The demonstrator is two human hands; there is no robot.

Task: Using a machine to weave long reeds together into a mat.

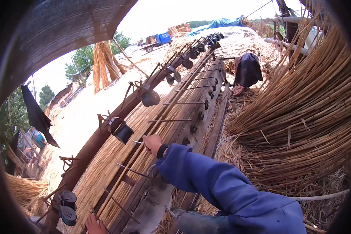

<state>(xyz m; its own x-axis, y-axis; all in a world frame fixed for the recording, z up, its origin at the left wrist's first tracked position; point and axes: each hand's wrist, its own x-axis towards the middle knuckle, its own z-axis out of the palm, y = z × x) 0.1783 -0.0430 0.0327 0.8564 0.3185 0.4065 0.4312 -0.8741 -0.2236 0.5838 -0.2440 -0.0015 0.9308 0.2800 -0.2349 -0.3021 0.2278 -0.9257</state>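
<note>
Long tan reed stalks (125,162) lie lengthwise on a long frame, crossed by several thin metal rods (134,171). My right hand (153,143), in a blue sleeve with a black wristband, is closed around the stalks on top; a rod's tip sticks out just beyond its fingers. At the bottom edge my left hand (95,225) lies by the near ends of the stalks. Its fingers look stretched out, and the rest is cut off by the picture's edge. Round dark weights (150,98) hang in a row along a rusty pipe (101,140) left of the stalks.
A big bundle of reeds (300,117) leans at the right over loose straw. A dark cloth (249,70) hangs at the frame's far right side. Upright reed bundles (101,66) and a blue truck (158,40) stand farther back. A dark canopy (62,31) covers the upper left.
</note>
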